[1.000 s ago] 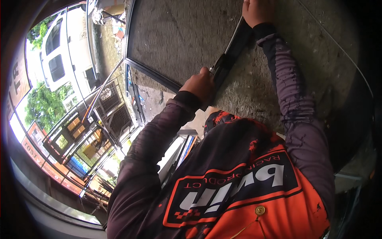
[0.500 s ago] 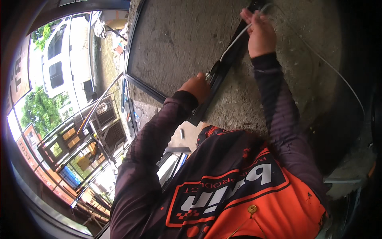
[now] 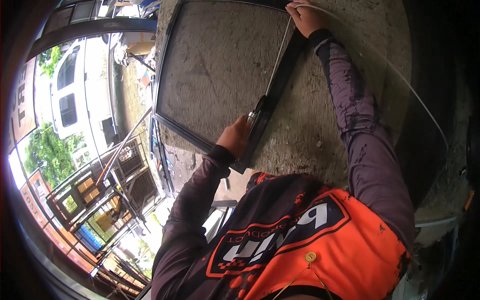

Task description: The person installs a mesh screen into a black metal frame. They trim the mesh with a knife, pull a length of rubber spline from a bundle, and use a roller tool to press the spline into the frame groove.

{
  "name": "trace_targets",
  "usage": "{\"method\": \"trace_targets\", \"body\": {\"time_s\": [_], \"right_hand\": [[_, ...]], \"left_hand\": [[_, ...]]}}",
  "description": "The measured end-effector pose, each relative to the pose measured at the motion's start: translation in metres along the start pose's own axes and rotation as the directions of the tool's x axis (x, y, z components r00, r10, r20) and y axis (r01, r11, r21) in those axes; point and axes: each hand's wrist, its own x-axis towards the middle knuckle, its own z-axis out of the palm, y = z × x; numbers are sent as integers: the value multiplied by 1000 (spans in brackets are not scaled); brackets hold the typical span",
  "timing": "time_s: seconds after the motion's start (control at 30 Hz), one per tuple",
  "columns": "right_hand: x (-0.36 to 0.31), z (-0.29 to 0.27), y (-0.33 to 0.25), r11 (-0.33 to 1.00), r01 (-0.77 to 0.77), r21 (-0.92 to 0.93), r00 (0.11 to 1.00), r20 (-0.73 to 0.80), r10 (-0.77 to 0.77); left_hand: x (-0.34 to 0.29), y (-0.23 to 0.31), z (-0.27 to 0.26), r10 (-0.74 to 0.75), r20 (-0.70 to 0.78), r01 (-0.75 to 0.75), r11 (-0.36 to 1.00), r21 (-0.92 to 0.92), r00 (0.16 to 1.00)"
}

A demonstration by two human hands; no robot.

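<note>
Right hand [image 3: 306,21] has shifted up to 2 o'clock on the dark frame [image 3: 271,105], pinching pale cord [image 3: 280,52] (likely for tension); left hand [image 3: 235,138], near 6 o'clock, grips a tool [image 3: 258,105] along the frame.

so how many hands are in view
2: the left hand grips a tool near the lower end of the dark frame; the right hand holds the pale cord near the frame's upper right corner. No others show.

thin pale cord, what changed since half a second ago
The right hand, open then, moved forward to the far corner of the black rectangular frame and closed on the cord, whose stretch to the dark silver-collared tool straightened. The left hand stayed on the tool.
</note>
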Motion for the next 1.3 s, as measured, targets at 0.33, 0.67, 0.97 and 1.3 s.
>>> {"method": "trace_targets", "body": {"time_s": [0.33, 0.67, 0.97, 1.3], "right_hand": [[0, 2, -5, 991, 52, -122, 985, -155, -71], [8, 9, 8, 998, 61, 32, 980, -191, -53], [12, -1, -10, 996, -1, -86, 992, -123, -9], [3, -3, -10, 944, -252, 214, 968, 35, 250]], "left_hand": [[-1, 18, -32, -324, 295, 379, 912, -155, 899], [15, 20, -7, -300, 223, 249, 940, 233, 927], [50, 18, -9, -112, 230, 44, 958, 285, 967], [134, 64, -35, -200, 287, 99, 938, 331, 937]]}}
